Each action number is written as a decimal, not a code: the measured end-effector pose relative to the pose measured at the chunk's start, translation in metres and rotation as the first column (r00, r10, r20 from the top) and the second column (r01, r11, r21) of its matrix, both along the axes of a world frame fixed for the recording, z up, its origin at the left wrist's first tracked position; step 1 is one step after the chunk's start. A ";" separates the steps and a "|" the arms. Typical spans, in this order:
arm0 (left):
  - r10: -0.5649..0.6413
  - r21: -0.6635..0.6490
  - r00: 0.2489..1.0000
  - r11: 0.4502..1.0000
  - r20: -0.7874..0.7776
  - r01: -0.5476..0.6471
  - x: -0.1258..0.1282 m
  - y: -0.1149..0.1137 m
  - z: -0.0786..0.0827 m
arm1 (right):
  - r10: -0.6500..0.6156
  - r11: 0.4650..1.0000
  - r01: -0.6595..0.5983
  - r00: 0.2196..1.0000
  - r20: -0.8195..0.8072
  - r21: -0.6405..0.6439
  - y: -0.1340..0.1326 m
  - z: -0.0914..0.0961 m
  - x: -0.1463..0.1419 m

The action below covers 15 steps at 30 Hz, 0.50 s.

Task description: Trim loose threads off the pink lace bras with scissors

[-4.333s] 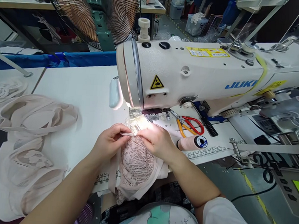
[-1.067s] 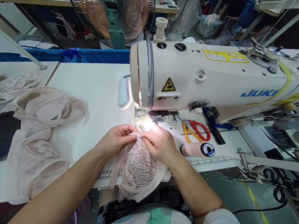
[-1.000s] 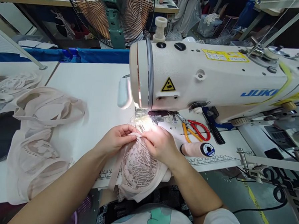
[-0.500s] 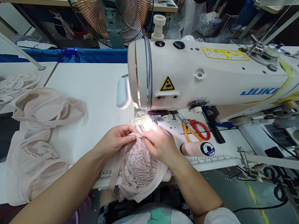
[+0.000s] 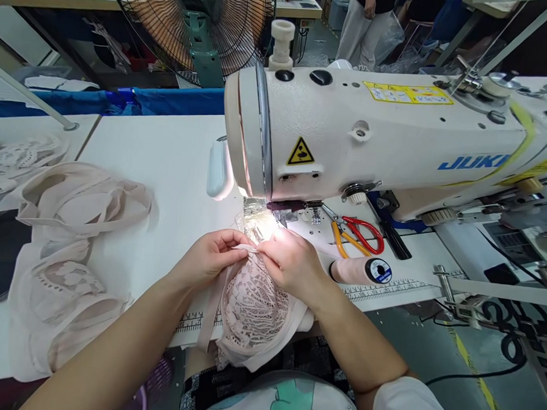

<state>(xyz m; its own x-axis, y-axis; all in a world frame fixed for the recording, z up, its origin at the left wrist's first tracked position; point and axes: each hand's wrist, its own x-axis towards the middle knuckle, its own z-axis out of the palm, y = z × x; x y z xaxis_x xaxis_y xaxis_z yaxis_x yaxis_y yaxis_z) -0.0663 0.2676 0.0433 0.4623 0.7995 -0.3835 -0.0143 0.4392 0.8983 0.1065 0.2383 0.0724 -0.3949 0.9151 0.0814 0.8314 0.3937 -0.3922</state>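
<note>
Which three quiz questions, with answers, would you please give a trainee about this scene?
1. True or false: the left hand and the right hand both touch the pale pink lace bra.
2. The cylindrical pale pink thread spool lies: A, left of both hands; B, right of both hands.
3. Complete: the triangular sign on the white sewing machine is black and ____.
Key: 1 true; 2 B; 3 yellow.

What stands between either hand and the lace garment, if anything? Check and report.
Nothing visible does: the left hand and the right hand both pinch the lace garment at its upper edge. The thread spool lies to the right of the right hand, not in between.
</note>
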 end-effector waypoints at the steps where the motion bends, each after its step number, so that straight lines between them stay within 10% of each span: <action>1: -0.006 0.016 1.000 1.000 -0.008 0.006 0.000 0.000 0.000 | 0.001 1.000 -0.001 1.000 0.012 0.000 0.000 0.001 0.000; 8: -0.034 0.165 0.987 0.984 -0.156 0.060 0.000 0.000 0.004 | 0.015 1.000 -0.013 0.998 0.064 -0.028 0.000 0.004 0.002; 15: -0.076 0.212 0.983 0.971 -0.168 0.111 -0.002 0.000 0.005 | -0.010 0.991 -0.031 0.955 -0.298 -0.132 0.006 -0.003 0.008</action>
